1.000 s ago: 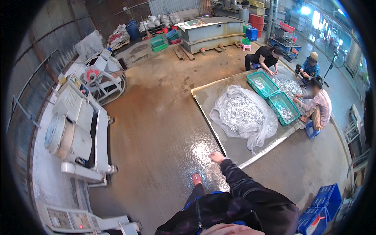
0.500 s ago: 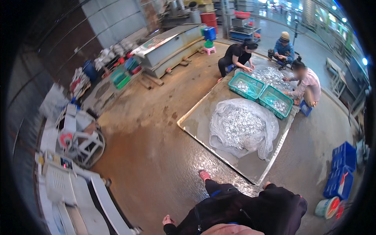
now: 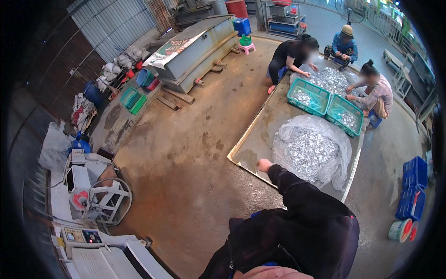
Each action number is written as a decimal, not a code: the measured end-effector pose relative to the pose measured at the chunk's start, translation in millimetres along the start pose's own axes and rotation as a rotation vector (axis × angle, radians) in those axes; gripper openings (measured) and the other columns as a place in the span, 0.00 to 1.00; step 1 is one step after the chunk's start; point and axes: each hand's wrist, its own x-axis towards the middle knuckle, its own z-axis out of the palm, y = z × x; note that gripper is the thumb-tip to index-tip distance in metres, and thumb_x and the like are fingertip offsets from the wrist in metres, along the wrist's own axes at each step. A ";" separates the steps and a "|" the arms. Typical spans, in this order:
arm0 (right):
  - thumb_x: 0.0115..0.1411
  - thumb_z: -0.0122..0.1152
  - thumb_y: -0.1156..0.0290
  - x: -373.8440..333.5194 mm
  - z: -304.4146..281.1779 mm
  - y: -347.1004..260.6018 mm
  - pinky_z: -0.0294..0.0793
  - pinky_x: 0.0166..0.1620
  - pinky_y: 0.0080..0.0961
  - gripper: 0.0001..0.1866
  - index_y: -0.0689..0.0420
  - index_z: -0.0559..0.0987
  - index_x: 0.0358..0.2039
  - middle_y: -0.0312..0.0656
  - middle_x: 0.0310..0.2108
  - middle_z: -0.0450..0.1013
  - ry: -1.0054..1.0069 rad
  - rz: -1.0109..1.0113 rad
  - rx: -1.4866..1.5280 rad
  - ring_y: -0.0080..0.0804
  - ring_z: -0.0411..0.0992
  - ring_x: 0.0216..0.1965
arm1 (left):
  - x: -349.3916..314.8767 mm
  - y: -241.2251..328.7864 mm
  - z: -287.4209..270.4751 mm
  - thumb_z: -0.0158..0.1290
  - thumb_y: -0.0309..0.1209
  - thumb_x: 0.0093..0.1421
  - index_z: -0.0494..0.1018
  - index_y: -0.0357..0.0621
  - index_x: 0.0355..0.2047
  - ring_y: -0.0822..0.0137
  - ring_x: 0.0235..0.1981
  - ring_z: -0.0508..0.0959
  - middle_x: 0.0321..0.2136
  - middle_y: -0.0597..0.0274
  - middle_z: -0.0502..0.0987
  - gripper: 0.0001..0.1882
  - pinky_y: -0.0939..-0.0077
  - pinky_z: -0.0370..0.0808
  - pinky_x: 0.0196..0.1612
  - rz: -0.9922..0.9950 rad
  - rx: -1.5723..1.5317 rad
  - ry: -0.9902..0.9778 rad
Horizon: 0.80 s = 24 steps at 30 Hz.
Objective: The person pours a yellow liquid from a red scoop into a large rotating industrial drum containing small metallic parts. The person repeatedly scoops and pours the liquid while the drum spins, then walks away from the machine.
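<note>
My right hand [image 3: 264, 165], at the end of a black sleeve, is held out in front of me. It shows small and rounded, its fingers look curled, and I see nothing in it. In the picture it lies over the near edge of a low, rimmed work surface [image 3: 253, 146]; whether it touches is unclear. Just right of it, a clear plastic sheet [image 3: 343, 162] holds a heap of small silvery pieces [image 3: 309, 151]. Behind the heap are two green baskets [image 3: 310, 110], each with some such pieces inside. My left hand is out of view.
Three people [image 3: 297, 58] crouch around a farther silvery pile [image 3: 331, 80], working with their hands. Blue crates [image 3: 411, 202] and a bucket [image 3: 398, 231] stand at right. A large metal tank [image 3: 197, 51] is at the back; machines [image 3: 100, 195] line the left. The brown floor [image 3: 186, 153] looks wet.
My right hand has moved forward and left, from beside my body to out in front. My left hand has gone out of view. The whole view has shifted slightly.
</note>
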 end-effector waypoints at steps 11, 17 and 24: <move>0.44 0.48 0.68 129.8 118.8 -98.2 0.70 0.39 0.39 0.12 0.61 0.77 0.26 0.55 0.31 0.72 -0.203 0.300 0.019 0.50 0.71 0.35 | 254.9 228.9 -198.1 0.48 0.38 0.54 0.74 0.44 0.37 0.66 0.40 0.72 0.36 0.61 0.74 0.14 0.67 0.70 0.40 -0.126 0.411 -0.148; 0.46 0.50 0.67 92.9 117.7 -52.6 0.72 0.39 0.37 0.13 0.62 0.78 0.27 0.54 0.33 0.73 -0.120 0.725 0.119 0.47 0.72 0.36 | 463.0 493.8 -245.4 0.48 0.37 0.54 0.74 0.43 0.37 0.66 0.41 0.71 0.38 0.60 0.73 0.14 0.66 0.70 0.40 -0.128 0.418 -0.002; 0.42 0.53 0.68 184.5 78.2 -72.7 0.70 0.43 0.33 0.17 0.61 0.77 0.35 0.54 0.36 0.72 -0.111 1.024 0.135 0.46 0.71 0.41 | 610.7 693.5 -86.2 0.50 0.27 0.55 0.69 0.46 0.47 0.70 0.35 0.74 0.39 0.65 0.74 0.17 0.71 0.72 0.34 0.416 0.078 -0.202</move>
